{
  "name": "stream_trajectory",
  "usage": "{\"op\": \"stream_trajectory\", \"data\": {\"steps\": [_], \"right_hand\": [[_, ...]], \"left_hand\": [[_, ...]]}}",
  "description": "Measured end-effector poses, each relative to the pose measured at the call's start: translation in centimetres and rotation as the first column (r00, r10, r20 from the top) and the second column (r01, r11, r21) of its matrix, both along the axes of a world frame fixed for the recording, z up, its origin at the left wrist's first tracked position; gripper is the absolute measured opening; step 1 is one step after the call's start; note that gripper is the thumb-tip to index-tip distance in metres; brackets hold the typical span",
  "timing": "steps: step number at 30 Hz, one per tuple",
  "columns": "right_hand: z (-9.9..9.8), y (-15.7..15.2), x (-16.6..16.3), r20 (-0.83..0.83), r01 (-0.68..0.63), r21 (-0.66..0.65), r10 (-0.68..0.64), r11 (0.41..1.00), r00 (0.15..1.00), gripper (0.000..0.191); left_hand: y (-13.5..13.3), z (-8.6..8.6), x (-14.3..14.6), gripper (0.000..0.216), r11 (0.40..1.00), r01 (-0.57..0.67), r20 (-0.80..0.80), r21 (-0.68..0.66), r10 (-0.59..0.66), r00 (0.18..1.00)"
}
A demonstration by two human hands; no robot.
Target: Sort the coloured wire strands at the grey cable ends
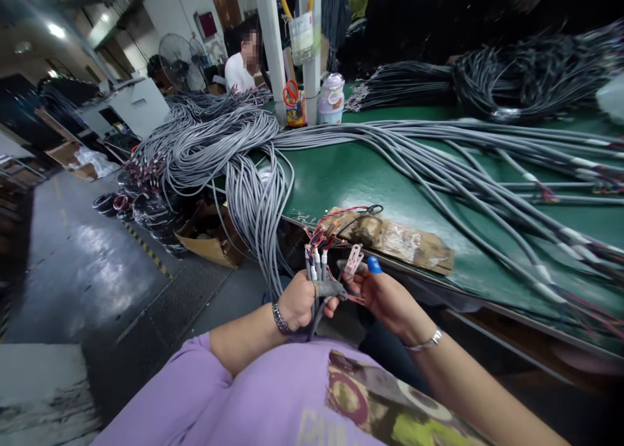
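My left hand is closed in a fist around a grey cable end, from which several thin coloured wires fan upward, some with white sleeves. My right hand, with a blue cap on one fingertip, pinches a small white connector beside those wires. Both hands are held just in front of the green workbench's front edge, above my lap. A bracelet sits on each wrist.
Long bundles of grey cable lie across the bench and hang off its left end. A taped cardboard piece lies at the bench edge. White posts, scissors and a jar stand behind. Another person sits far back. A cardboard box is on the floor.
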State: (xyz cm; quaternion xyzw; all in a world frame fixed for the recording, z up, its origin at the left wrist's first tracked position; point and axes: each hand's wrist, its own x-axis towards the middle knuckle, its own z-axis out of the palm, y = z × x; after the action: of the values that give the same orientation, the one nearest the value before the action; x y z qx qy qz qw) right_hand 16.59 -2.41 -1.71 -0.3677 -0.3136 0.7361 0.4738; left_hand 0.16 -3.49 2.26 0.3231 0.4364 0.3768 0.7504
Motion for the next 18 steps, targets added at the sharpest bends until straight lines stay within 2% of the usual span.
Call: {"op": "stream_trajectory", "data": {"steps": [3, 5, 7, 9, 11, 13, 15, 18], "right_hand": [[0.6, 0.4, -0.7, 0.14, 0.059, 0.143, -0.079, 0.988, 0.987, 0.049], [0.7, 0.2, -1.1, 0.26, 0.176, 0.261, -0.245, 0.949, 0.934, 0.051], [0.6, 0.2, -1.3, 0.306, 0.263, 0.325, -0.364, 0.909, 0.88, 0.052], [0.4, 0.3, -1.5, 0.235, 0.253, 0.264, -0.316, 0.931, 0.919, 0.053], [0.4, 0.7, -1.7, 0.07, 0.17, 0.121, -0.179, 0.978, 0.981, 0.053], [0.4, 1.0, -1.9, -0.103, 0.102, 0.007, -0.101, 0.995, 0.99, 0.053], [0.4, 1.2, -2.0, -0.196, 0.083, -0.038, -0.089, 0.996, 0.977, 0.049], [0.3, 1.1, -1.9, -0.235, 0.084, -0.03, -0.088, 0.996, 0.968, 0.043]], "left_hand": [[0.4, 0.1, 0.3, 0.042, 0.999, 0.035, 0.042, -0.012, -0.034, 0.999], [0.7, 0.0, 0.4, 0.042, 0.999, 0.04, 0.051, -0.027, -0.038, 0.998], [1.0, -0.1, 0.5, 0.042, 0.998, 0.046, 0.049, -0.042, -0.044, 0.998], [1.2, -0.2, 0.5, 0.04, 0.997, 0.059, 0.048, -0.045, -0.057, 0.997], [1.3, -0.4, 0.5, 0.038, 0.996, 0.077, 0.048, -0.041, -0.075, 0.996], [1.3, -0.5, 0.5, 0.038, 0.996, 0.085, 0.052, -0.035, -0.083, 0.995], [1.3, -0.5, 0.6, 0.037, 0.996, 0.087, 0.056, -0.032, -0.085, 0.995], [1.2, -0.3, 0.8, 0.036, 0.994, 0.107, 0.048, -0.035, -0.105, 0.993]]}}
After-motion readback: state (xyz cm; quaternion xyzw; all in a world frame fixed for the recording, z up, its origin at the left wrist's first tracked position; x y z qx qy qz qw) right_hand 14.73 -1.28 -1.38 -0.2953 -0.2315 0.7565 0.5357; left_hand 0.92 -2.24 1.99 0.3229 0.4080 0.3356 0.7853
